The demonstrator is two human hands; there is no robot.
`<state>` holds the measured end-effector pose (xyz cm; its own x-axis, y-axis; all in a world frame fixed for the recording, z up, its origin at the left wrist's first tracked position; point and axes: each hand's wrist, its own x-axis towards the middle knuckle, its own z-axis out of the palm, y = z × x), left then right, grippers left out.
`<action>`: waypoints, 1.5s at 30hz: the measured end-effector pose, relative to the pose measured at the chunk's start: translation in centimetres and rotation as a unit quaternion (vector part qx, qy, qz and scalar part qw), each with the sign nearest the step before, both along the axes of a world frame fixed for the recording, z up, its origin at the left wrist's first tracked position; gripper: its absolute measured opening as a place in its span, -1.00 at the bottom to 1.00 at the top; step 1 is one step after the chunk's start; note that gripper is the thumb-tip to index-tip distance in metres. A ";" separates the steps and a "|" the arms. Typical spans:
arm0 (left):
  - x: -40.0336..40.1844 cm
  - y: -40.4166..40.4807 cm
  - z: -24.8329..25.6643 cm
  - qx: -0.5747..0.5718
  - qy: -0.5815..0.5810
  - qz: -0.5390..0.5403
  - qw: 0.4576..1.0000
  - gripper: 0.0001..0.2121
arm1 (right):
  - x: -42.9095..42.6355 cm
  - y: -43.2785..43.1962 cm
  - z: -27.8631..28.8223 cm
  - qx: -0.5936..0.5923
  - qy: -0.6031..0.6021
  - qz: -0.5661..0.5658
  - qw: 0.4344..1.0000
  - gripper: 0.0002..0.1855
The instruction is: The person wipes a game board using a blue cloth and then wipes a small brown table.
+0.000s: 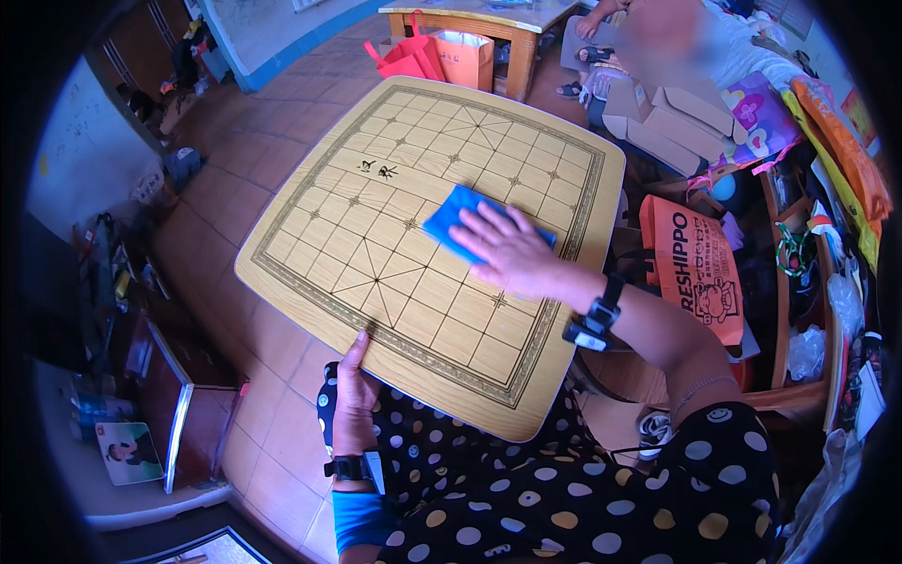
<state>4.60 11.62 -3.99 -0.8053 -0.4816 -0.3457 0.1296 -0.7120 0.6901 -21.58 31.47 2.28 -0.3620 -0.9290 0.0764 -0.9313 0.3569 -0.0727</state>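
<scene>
A square wood-grain xiangqi board (pixel 416 271) with rounded corners and black grid lines fills the middle of the view, tilted over my lap. My left hand (pixel 356 377) grips its near edge, thumb on top and fingers hidden underneath. On the right half of the board lies a folded blue cloth (pixel 451 220). My right hand (pixel 511 254) presses flat on this cloth with its fingers spread, covering part of it.
Beyond the board stand a wooden table (pixel 521 35), a red bag (pixel 412 58) and an orange paper bag (pixel 466 58). A seated person is at the upper right, near an open cardboard box (pixel 669 120). Another orange bag (pixel 694 268) and cluttered shelves flank my right arm. A dark cabinet (pixel 201 416) is at left.
</scene>
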 end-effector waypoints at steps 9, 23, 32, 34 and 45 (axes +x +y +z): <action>0.3 0.3 0.1 -0.015 -0.021 -0.014 1.000 -0.41 | -3.4 3.3 2.0 0.033 -0.007 0.022 0.999 -0.43; 0.7 0.1 0.8 -0.016 -0.059 -0.044 0.997 -0.38 | -24.4 3.2 -1.2 0.026 -0.067 -0.478 0.875 -0.27; -0.1 0.3 1.4 -0.004 -0.064 -0.051 0.997 -0.42 | -15.9 -9.9 0.4 0.068 -0.010 -0.267 0.961 -0.29; 0.1 0.3 1.3 0.001 -0.065 -0.044 0.997 -0.44 | -11.5 -12.0 0.8 0.077 0.002 -0.179 0.981 -0.30; 0.1 0.2 0.5 0.005 -0.046 -0.017 0.999 -0.45 | -3.3 -3.9 2.1 0.017 -0.017 0.119 0.993 -0.39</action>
